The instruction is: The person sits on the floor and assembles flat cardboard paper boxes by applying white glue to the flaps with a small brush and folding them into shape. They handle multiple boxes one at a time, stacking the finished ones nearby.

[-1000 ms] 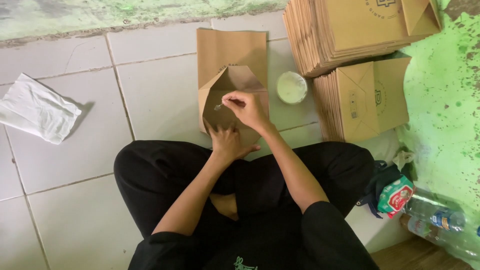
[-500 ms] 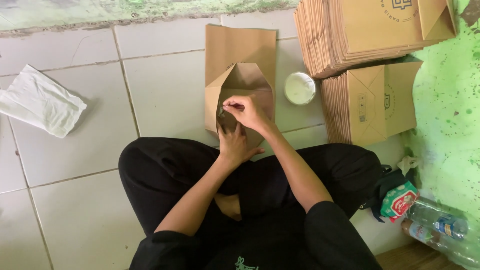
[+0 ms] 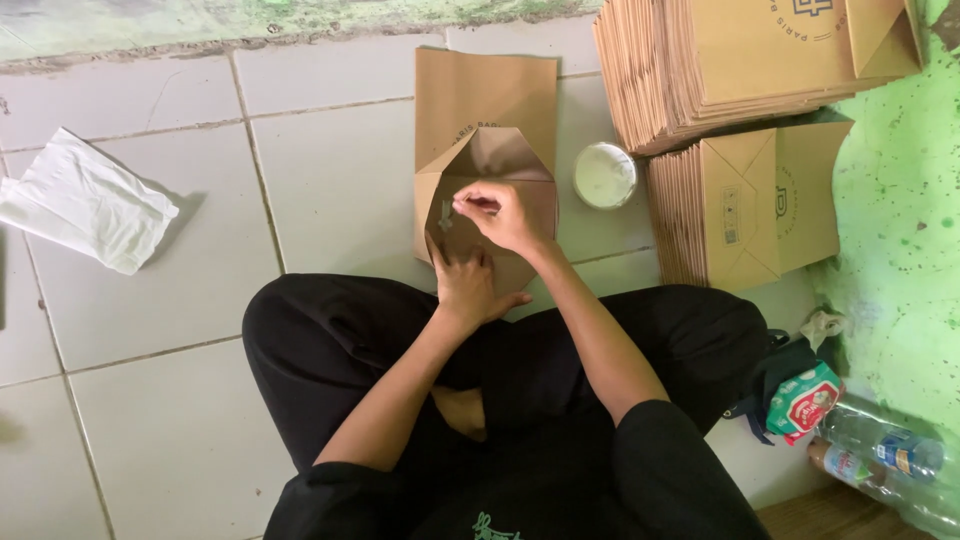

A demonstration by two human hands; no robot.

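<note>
Paper bag (image 3: pixel 485 110), bottom half folded: our left hand (image 3: pixel 468 285) presses it flat on the floor, our right hand (image 3: pixel 500 215) pinches a flap. Glue pot (image 3: pixel 604 175) beside; finished stack (image 3: pixel 745 205) near.

So there's a flat brown paper bag (image 3: pixel 487 125) lying on the white tiled floor, long side running away from the person. Its bottom end is folded open into that diamond shape, flaps spread out with the paler inside showing. The near flap is partly hidden under the hands, so it's hard to tell how far it's folded over. Looks like a wet smear, probably glue, on the inside flap.
</note>
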